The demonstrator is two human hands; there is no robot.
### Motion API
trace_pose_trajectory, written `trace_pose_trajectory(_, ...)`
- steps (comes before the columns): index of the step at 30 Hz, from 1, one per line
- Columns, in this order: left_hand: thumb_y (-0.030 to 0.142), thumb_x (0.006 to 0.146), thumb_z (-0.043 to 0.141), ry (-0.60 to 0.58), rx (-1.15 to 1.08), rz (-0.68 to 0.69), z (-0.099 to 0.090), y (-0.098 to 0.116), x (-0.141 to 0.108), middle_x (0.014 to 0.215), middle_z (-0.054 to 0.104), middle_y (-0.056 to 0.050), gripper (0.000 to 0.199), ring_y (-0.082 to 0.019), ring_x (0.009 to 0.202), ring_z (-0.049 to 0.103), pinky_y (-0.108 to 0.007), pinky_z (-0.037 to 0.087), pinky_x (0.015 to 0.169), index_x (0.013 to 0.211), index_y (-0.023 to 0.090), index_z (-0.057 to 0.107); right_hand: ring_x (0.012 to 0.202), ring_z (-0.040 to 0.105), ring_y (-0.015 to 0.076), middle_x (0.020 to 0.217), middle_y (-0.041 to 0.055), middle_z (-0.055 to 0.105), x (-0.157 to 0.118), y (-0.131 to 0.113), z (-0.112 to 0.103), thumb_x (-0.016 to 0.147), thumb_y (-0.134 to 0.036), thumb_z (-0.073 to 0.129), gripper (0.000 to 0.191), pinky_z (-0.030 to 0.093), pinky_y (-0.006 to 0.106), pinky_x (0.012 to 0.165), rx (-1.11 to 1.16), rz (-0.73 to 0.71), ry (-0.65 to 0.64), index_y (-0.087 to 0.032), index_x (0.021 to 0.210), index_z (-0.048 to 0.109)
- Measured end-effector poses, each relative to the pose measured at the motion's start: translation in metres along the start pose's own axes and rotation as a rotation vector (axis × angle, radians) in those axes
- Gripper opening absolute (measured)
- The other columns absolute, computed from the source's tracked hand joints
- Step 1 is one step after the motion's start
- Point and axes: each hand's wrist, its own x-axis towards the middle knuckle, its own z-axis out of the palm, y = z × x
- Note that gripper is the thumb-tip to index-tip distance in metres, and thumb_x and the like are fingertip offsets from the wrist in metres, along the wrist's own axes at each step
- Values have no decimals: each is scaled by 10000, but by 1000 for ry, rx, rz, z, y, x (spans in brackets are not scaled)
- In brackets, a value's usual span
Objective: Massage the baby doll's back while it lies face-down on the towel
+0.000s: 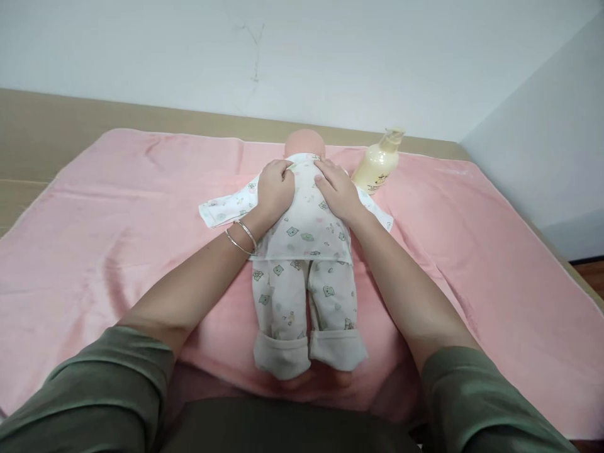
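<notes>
A baby doll [306, 142] lies on a pink blanket [472, 251], its head toward the wall and its face not visible. It wears a white printed top [306, 220] and matching trousers [283, 296] with turned-up cuffs; both sleeves spread outward. My left hand [276, 185] rests on the left side of the top near the shoulder, partly curled around it, with a bracelet at the wrist. On the right shoulder side lies my right hand [337, 189], its fingers extended over the cloth toward the neckline.
A pale yellow pump bottle [377, 165] stands on the blanket just right of the doll's shoulder. Behind the blanket run a wooden surface edge [189, 113] and a white wall [141, 50]. Another wall [557, 126] rises at the right.
</notes>
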Motion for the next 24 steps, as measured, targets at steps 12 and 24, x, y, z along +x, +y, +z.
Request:
trace_pose_trajectory(12,186,841,461,-42,-23,-11,-9,-8,1,1149,770,-77,323,-242,1133,672,-367,501,1080,961,198,761,1232,620,349,1386,160,644,-13,-31,7,1046,-463,190,615,448,531,1106,-194,77,38,-111,1411,538)
trace_pose_trajectory(24,258,942,417,-59,-58,77,-27,-2,-48,1439,625,-104,427,-239,1403,524,-427,326,1273,1278,163,664,1369,537,312,1457,124,599,-37,-32,6,1041,-528,210,626,389,528,1191,-57,48,87,-164,1424,546)
